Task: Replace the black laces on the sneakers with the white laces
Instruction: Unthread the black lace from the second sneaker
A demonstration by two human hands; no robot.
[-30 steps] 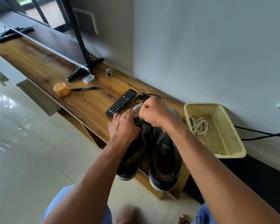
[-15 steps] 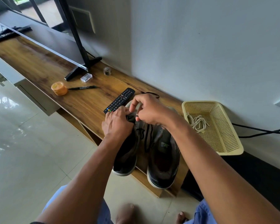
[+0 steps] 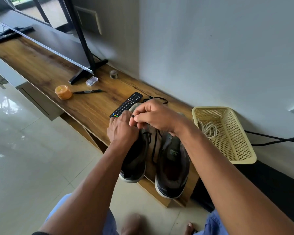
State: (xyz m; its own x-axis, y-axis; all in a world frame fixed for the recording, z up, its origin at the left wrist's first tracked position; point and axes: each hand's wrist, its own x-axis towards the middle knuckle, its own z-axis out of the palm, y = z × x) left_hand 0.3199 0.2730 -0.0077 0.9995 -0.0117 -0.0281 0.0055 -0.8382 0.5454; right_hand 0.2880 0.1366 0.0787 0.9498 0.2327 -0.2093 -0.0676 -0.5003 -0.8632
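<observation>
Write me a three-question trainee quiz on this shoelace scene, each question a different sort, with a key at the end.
1. True or false: the white laces are already threaded into the sneakers.
2. Multiple choice: what lies directly beside the left sneaker, toward the television? A) a remote control B) a mug C) a book
3. Fill in: the right hand pinches the end of a ______ lace.

Key
1. False; they lie in the yellow basket.
2. A.
3. Black; the black lace runs down to the left sneaker, while the left hand rests on that shoe.
</observation>
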